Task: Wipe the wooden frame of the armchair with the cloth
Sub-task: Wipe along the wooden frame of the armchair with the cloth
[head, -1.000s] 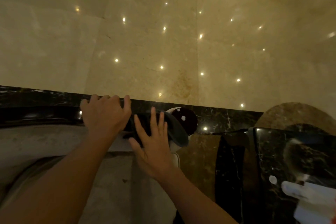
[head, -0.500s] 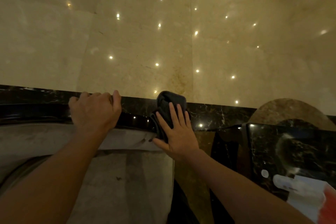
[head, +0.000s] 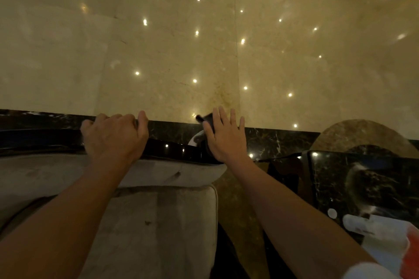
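My left hand (head: 113, 138) curls its grip over the glossy dark wooden armchair frame (head: 179, 149) to steady it, while my right hand (head: 225, 138), fingers spread flat, presses the dark grey cloth (head: 207, 120) onto the frame's right end.

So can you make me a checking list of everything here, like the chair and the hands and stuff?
Surface: pale seat cushion, a small dark speck on it.
Job's things: glossy dark wooden frame along the chair top; dark cloth at its right end.
Clutter: white and red object on the black marble side table.
Grips: left hand curled over the frame; right hand pressed flat on the cloth.
Cables: nothing seen.
Surroundings: shiny beige marble floor reflecting lights, dark border strip.
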